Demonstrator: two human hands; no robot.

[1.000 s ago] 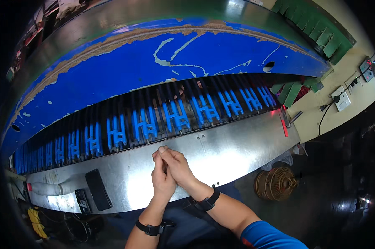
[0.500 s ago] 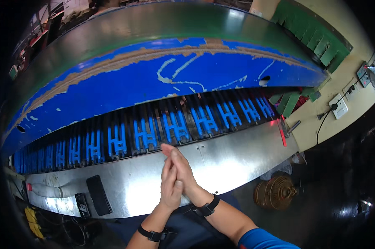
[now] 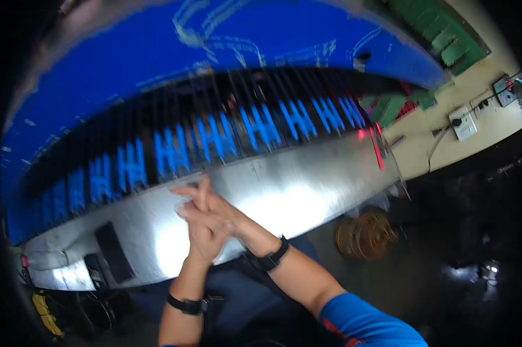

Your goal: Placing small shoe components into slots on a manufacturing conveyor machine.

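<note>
Both bare hands meet above the front of the metal ledge, holding nothing that I can see. My right hand crosses over my left hand, its fingers spread and pointing up and left. The left fingers seem to cross among the right ones; motion blur softens them, and the right hand partly covers them. A dark band circles each wrist. Just beyond the fingertips runs a row of blue forked metal pieces, upright along the ledge's far edge.
A large blue panel overhangs the row. On the ledge's left lie a dark phone, a small black object and a clear bottle. A red strip marks its right end, near wall sockets. A brown round object sits below.
My hands went from palms pressed flat together to crossed, spread fingers, and sit further left in view. The view has tilted down, so panel and ledge appear higher.
</note>
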